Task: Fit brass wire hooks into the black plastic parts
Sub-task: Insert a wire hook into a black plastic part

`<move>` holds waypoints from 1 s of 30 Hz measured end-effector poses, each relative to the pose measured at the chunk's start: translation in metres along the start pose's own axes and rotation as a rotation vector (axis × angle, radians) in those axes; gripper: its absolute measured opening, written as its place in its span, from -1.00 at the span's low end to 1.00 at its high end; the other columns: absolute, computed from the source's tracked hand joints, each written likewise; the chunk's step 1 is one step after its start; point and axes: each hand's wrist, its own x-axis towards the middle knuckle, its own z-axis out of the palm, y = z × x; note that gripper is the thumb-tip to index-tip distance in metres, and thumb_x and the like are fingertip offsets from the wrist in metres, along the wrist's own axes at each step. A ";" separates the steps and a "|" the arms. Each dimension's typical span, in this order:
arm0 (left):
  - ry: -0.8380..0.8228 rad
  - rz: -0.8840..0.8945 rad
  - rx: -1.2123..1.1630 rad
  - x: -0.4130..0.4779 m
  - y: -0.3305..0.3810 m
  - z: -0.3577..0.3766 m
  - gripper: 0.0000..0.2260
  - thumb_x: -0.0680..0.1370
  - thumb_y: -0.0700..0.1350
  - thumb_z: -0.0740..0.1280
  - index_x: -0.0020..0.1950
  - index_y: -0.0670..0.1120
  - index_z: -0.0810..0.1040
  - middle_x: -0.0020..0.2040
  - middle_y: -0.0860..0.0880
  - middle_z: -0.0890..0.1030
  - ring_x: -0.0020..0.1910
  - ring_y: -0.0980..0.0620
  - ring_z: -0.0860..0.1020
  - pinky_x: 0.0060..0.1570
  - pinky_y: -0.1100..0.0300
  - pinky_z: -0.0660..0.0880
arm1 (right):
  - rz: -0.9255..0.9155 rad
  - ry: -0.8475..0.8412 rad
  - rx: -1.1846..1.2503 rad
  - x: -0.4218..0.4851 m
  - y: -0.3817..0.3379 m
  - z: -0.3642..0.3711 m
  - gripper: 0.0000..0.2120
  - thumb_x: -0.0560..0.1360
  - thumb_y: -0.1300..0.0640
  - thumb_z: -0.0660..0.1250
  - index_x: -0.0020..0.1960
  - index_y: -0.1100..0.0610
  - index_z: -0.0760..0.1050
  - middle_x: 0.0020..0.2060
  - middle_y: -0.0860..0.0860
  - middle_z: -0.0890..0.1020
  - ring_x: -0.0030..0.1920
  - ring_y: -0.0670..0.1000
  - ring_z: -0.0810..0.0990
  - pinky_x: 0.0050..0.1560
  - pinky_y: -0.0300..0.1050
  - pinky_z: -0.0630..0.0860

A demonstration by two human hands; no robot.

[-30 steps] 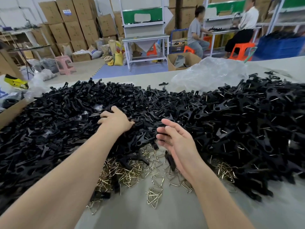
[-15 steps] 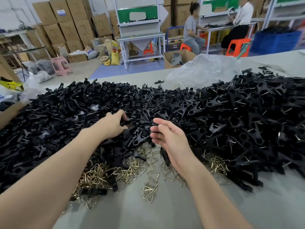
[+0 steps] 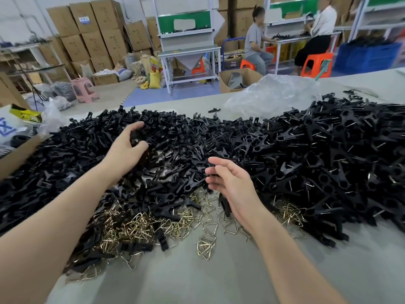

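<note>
1. Surface (image 3: 197, 281): pale grey-green, flat; carries all the stock below.
2. Brass wire hooks (image 3: 140, 227): bent triangular wire in a loose tangled heap, nearer than both hands and mostly between the forearms. A small separate bunch (image 3: 206, 246) lies just nearer than the right hand; a further tangle (image 3: 287, 211) lies just right of it.
3. Right hand (image 3: 228, 178): fingers curled around one black forked plastic piece (image 3: 223, 204), whose end shows below the heel of the hand.
4. Left hand (image 3: 129, 148): raised, thumb and curled fingers gripping a blurred clump of black parts (image 3: 137, 137).
5. Black plastic parts (image 3: 328, 161): forked clips in one wide heap, under and beyond both hands. Many to the right of the right hand show thin wire ends.
6. Clear crumpled plastic bag (image 3: 269, 95): beyond the right hand, behind the heap.
7. Yellow-and-black packet (image 3: 26, 114) and white bag with blue print (image 3: 6, 128): far left of the left hand; print not readable.
8. Brown cardboard boxes (image 3: 103, 47): stacked, far beyond the left hand. One bears a blue-and-white label (image 3: 84, 19), writing too small to read.
9. White-framed workbench with green panel (image 3: 186, 23): far beyond, between the hands.
10. Two seated persons on orange plastic stools (image 3: 317, 62): far beyond the right hand.
</note>
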 end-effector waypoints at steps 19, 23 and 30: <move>0.145 0.319 0.399 -0.149 0.028 0.042 -0.73 0.67 0.05 0.16 0.21 0.01 0.59 0.14 0.09 0.57 0.07 0.03 0.58 0.04 0.07 0.53 | -0.491 -0.208 -1.026 -0.044 0.025 0.024 -0.65 0.68 0.03 0.14 0.44 -0.19 0.39 0.20 -0.28 0.53 0.19 -0.24 0.50 0.18 -0.23 0.48; 0.323 0.279 0.262 -0.150 0.023 0.042 -0.67 0.70 0.11 0.04 0.27 0.06 0.52 0.26 0.09 0.49 0.25 0.08 0.43 0.24 0.10 0.39 | -0.548 -0.270 -1.239 -0.049 0.025 0.025 -0.60 0.69 -0.08 0.12 0.51 -0.13 0.33 0.31 -0.19 0.49 0.29 -0.11 0.43 0.34 -0.14 0.33; 0.621 0.115 -0.190 -0.157 0.022 0.017 -0.76 0.69 0.18 0.00 0.03 0.19 0.42 -0.31 0.21 0.51 -0.45 0.13 0.40 -0.48 0.28 0.29 | -0.464 -0.369 -1.441 -0.050 0.024 0.029 -0.48 0.64 -0.29 0.08 0.55 -0.16 0.24 0.41 -0.19 0.35 0.41 -0.10 0.30 0.48 -0.09 0.17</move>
